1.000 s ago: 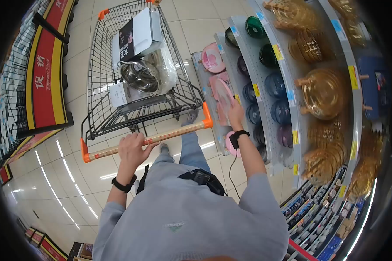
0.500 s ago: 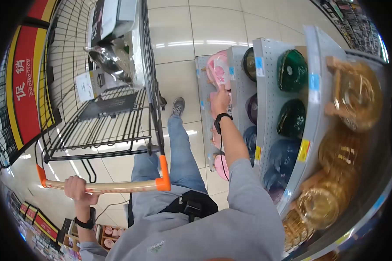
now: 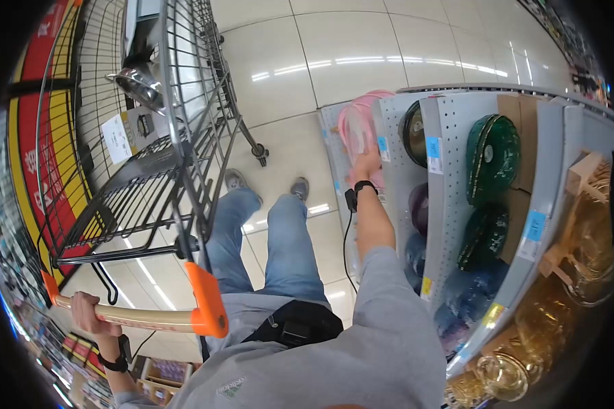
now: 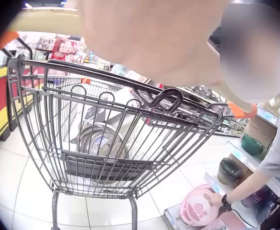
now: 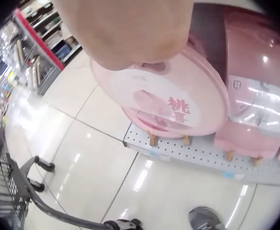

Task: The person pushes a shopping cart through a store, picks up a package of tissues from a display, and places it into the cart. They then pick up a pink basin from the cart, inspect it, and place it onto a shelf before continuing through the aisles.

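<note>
My right hand (image 3: 366, 163) grips the near rim of a pink oval tray (image 5: 202, 91) with a clear panel and pink lettering on its face. That tray overlaps another pink piece behind it, at the end of the low shelf (image 5: 178, 152); small wooden stand feet show beneath. In the right wrist view the hand covers the tray's upper edge. My left hand (image 3: 92, 313) is wrapped round the left part of the cart's handle (image 3: 147, 317). The wire shopping cart (image 4: 116, 115) stands to my left, holding a shiny metal pot (image 4: 101, 140) and boxes.
Beside the tray stands a rectangular pink piece (image 5: 257, 110). Higher shelf tiers carry green bowls (image 3: 492, 160), blue ones and amber glassware (image 3: 580, 225). Red and yellow promotion displays (image 3: 34, 163) line the left side. Tiled floor (image 3: 348, 51) runs past the shelf end.
My right hand has brought the pink tray from over the middle of the low shelf to its far end. The cart has shifted left and turned, the left hand staying on its handle.
</note>
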Tool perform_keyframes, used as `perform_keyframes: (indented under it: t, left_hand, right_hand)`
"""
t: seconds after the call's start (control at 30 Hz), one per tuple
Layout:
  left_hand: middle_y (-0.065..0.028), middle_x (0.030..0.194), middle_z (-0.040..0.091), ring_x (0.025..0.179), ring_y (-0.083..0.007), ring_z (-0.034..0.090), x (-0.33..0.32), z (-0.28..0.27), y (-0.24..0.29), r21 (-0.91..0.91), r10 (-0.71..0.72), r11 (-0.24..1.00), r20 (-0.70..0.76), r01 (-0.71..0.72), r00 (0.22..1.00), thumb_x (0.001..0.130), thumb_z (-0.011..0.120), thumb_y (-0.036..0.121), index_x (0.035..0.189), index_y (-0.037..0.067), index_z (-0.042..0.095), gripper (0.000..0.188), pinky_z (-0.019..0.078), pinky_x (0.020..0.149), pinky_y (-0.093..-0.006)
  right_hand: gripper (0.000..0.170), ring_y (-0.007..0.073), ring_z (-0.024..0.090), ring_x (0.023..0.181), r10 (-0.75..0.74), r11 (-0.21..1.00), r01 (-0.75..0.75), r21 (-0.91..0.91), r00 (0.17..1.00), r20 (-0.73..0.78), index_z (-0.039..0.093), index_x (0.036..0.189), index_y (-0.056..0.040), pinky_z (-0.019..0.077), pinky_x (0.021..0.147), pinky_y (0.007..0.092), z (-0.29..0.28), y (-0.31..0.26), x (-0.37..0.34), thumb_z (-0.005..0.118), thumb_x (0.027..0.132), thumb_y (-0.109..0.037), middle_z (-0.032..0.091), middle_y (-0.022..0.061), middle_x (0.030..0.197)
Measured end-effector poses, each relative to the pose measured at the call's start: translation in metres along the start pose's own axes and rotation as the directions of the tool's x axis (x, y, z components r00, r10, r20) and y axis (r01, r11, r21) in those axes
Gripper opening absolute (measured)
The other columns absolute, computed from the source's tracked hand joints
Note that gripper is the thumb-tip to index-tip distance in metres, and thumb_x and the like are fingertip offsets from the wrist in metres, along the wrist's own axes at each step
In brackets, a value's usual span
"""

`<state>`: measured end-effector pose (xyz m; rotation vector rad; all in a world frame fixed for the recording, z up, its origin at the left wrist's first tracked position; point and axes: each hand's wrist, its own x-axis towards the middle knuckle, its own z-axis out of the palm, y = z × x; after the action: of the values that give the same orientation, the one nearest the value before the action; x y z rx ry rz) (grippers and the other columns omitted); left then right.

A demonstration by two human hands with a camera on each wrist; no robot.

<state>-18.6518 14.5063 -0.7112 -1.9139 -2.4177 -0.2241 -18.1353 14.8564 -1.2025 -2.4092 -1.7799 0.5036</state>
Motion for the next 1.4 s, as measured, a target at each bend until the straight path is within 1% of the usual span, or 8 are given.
perform_keyframes:
  t: [0.3, 0.37, 0.47, 0.57, 0.7, 0.87, 1.2, 1.4]
  left_hand:
    - [-0.0093, 0.066, 0.037, 0.058, -0.0235, 0.042, 0.015, 0.031, -0.043, 0.018, -0.052, 0.998, -0.18, 0.056, 0.982, 0.087, 0.048, 0.074, 0.074, -0.001, 0.047, 0.077, 0.0304, 0.055, -0.0348]
    - [-0.0078, 0.068, 0.038, 0.058, -0.0205, 0.04, 0.028, 0.038, -0.055, 0.008, -0.107, 0.994, -0.187, 0.11, 0.977, 0.087, 0.048, 0.076, 0.079, -0.004, 0.048, 0.081, 0.0313, 0.055, -0.0334]
    - [-0.0196, 0.104, 0.069, 0.092, -0.0258, 0.067, 0.011, 0.032, -0.13, 0.041, -0.076, 0.995, -0.238, 0.088, 0.968, 0.089, 0.052, 0.071, 0.119, -0.016, 0.059, 0.092, 0.0518, 0.081, -0.0358]
    - [-0.0253, 0.124, 0.064, 0.114, -0.0302, 0.064, 0.008, 0.032, -0.181, 0.03, -0.044, 0.998, -0.249, 0.053, 0.968, 0.093, 0.051, 0.067, 0.135, -0.015, 0.049, 0.092, 0.0493, 0.096, -0.038]
    - [-0.0202, 0.113, 0.069, 0.095, -0.0199, 0.068, 0.024, 0.031, -0.196, 0.015, -0.028, 0.999, -0.218, 0.032, 0.975, 0.095, 0.048, 0.066, 0.134, -0.015, 0.051, 0.09, 0.0522, 0.077, -0.0288]
    - [-0.0051, 0.081, 0.061, 0.065, -0.0078, 0.049, 0.034, 0.036, -0.198, 0.09, 0.007, 0.996, -0.288, 0.019, 0.958, 0.094, 0.047, 0.069, 0.133, -0.01, 0.055, 0.088, 0.0346, 0.056, -0.024]
    - [-0.0091, 0.094, 0.066, 0.075, -0.0126, 0.058, 0.023, 0.026, -0.216, 0.103, 0.087, 0.992, -0.209, -0.066, 0.974, 0.096, 0.054, 0.058, 0.135, -0.012, 0.053, 0.08, 0.0445, 0.066, -0.0273]
    - [-0.0173, 0.124, 0.064, 0.111, -0.0211, 0.063, 0.002, 0.03, -0.231, -0.08, -0.061, 0.996, -0.231, 0.044, 0.971, 0.093, 0.053, 0.066, 0.137, -0.012, 0.049, 0.09, 0.05, 0.09, -0.0309]
  right_hand:
    - [0.033, 0.0471, 0.062, 0.1, 0.126, 0.992, -0.125, 0.03, 0.992, -0.034, 0.063, 0.116, 0.0022, 0.0478, 0.09, 0.0503, 0.077, 0.081, 0.034, 0.057, 0.096, -0.022, 0.067, 0.0286, 0.109]
    - [0.03, 0.0463, 0.063, 0.097, -0.004, 0.997, 0.019, 0.081, 0.984, -0.18, 0.064, 0.111, 0.006, 0.0495, 0.086, 0.0505, 0.053, 0.067, 0.038, 0.059, 0.093, -0.017, 0.067, 0.0293, 0.11]
    - [0.033, 0.0459, 0.063, 0.096, 0.018, 0.998, -0.01, 0.058, 0.989, -0.148, 0.064, 0.109, 0.0069, 0.0498, 0.086, 0.0494, 0.04, 0.063, 0.041, 0.054, 0.096, -0.022, 0.067, 0.0295, 0.109]
    - [0.033, 0.0463, 0.064, 0.095, -0.007, 0.999, 0.013, 0.035, 0.985, -0.173, 0.065, 0.107, 0.0067, 0.0504, 0.085, 0.0489, 0.035, 0.066, 0.043, 0.054, 0.096, -0.022, 0.068, 0.0284, 0.108]
    - [0.033, 0.047, 0.064, 0.094, 0.012, 0.997, -0.003, 0.073, 0.993, -0.115, 0.066, 0.106, 0.0064, 0.0508, 0.084, 0.0491, 0.034, 0.071, 0.049, 0.054, 0.095, -0.022, 0.068, 0.0282, 0.107]
    - [0.033, 0.0472, 0.064, 0.094, 0.018, 0.999, -0.014, 0.051, 0.996, -0.086, 0.065, 0.106, 0.0065, 0.0506, 0.085, 0.0497, 0.043, 0.077, 0.059, 0.055, 0.095, -0.023, 0.068, 0.0289, 0.107]
    - [0.035, 0.0475, 0.064, 0.096, 0.041, 0.999, -0.04, 0.03, 0.999, -0.02, 0.065, 0.107, 0.0065, 0.0501, 0.086, 0.051, 0.039, 0.089, 0.072, 0.056, 0.094, -0.024, 0.067, 0.0301, 0.108]
    - [0.036, 0.0477, 0.064, 0.096, 0.052, 0.999, -0.052, -0.013, 0.998, 0.028, 0.065, 0.107, 0.0066, 0.0499, 0.087, 0.0517, 0.053, 0.084, 0.084, 0.057, 0.093, -0.025, 0.066, 0.0308, 0.108]
